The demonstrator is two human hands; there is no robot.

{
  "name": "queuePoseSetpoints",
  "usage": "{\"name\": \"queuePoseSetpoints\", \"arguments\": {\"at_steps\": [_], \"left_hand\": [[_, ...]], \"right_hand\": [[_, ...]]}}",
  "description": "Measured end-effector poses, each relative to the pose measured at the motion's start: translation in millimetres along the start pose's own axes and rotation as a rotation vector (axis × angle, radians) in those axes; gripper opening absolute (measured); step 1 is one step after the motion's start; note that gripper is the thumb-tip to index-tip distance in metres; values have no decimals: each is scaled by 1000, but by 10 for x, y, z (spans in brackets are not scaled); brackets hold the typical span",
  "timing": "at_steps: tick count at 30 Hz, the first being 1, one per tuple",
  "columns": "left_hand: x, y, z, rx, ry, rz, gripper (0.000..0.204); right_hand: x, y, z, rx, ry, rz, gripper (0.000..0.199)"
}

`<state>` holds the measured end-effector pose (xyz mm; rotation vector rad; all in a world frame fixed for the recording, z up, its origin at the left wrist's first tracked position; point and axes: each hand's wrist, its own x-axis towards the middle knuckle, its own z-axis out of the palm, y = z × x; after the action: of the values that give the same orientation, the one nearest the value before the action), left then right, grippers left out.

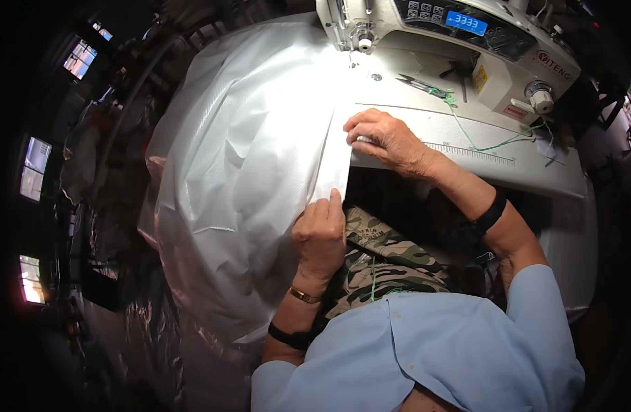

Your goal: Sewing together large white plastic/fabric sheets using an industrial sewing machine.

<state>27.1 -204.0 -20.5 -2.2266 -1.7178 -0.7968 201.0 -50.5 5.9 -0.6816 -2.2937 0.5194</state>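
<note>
A large sheet of white, slightly see-through woven plastic lies in folds over the left of the sewing table and hangs off its front. Its right edge forms a flat folded strip running toward the sewing machine. Low on that strip, my left hand pinches the edge with its fingers closed. My right hand grips the same edge farther up, its fingers curled over the table's front. The needle area is brightly lit just beyond the sheet, and glare hides detail there.
Thread snips with green thread lie on the table right of the needle. A dark tool rests beside the machine's body. A printed ruler runs along the table's front. My lap in camouflage cloth is below.
</note>
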Motion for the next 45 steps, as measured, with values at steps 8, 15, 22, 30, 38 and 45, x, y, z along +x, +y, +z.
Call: {"name": "queuePoseSetpoints", "arguments": {"at_steps": [8,15,22,30,38,45], "left_hand": [[-91,-73,22,13,53,158,25],[-15,-145,115,-37,85,271,18],[135,-248,157,-88,63,367,8],[486,-379,149,-139,-5,387,17],[926,-456,290,-152,-5,384,17],[1236,-521,401,-78,-113,287,12]], "right_hand": [[25,94,50,-169,49,38,31],[60,180,26,-232,14,43,37],[74,192,36,-354,39,-69,38],[184,290,2,-415,-39,-44,52],[314,389,-111,-405,-125,42,56],[381,419,-150,-360,-74,118,56]]}}
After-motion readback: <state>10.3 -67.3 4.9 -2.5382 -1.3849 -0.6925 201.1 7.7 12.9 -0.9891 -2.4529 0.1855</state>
